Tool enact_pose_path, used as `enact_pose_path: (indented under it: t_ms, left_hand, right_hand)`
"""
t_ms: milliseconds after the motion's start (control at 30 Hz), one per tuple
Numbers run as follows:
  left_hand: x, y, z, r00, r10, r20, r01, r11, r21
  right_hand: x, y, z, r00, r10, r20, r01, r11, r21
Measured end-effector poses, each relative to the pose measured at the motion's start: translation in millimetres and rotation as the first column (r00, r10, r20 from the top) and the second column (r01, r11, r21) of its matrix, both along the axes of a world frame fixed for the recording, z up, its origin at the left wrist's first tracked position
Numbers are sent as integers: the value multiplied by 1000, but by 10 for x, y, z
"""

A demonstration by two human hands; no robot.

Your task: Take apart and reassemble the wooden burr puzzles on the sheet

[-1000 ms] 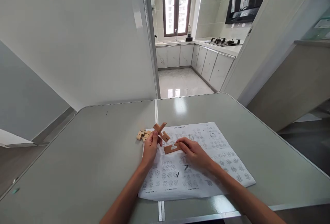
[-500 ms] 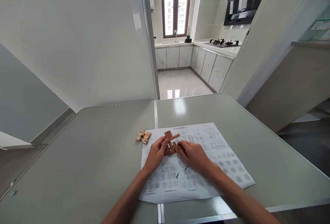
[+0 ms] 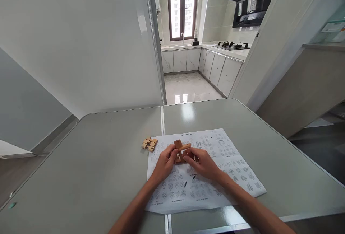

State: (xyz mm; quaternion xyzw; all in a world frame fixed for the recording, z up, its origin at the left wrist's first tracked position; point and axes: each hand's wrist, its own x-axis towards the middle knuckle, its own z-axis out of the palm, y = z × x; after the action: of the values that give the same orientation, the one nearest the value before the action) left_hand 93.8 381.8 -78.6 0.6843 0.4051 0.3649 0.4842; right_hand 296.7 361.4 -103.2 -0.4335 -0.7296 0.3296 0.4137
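Note:
Between my hands, just above the printed sheet, is a partly joined wooden interlocking puzzle (image 3: 178, 143) made of notched brown pieces. My left hand (image 3: 165, 162) grips its left side, thumb and fingers pinched on the wood. From the right, my right hand (image 3: 201, 160) pinches the puzzle, its fingers curled around the lower right part and hiding some of it. One piece sticks out to the upper right over my right fingers. Beyond my left hand, several lighter notched wooden puzzle pieces (image 3: 149, 143) lie together at the sheet's upper left corner.
The white instruction sheet (image 3: 237, 169), printed with small diagrams, lies on the grey-green table (image 3: 107, 176). A pale strip (image 3: 162, 119) runs down the table's middle. At the far left edge is a small green bit (image 3: 12, 205). A kitchen with counter and stove lies beyond.
The wooden puzzle has turned in my hands, and its numbered face no longer shows. My right fingers have moved in over it. The loose pieces have stayed put.

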Motion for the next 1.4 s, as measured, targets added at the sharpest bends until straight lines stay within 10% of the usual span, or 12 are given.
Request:
enact_pose_path:
  t_ms: [300,1400]
  left_hand:
    - [7,-16,-68,992,14,-122,16,971,240]
    - [158,-82,-133,955,297,21,-293,926,239]
  right_hand:
    - [-37,-17,19,999,45,-24,-45,999,-8]
    - [-84,-65,103,991,52,-126,-58,997,-46]
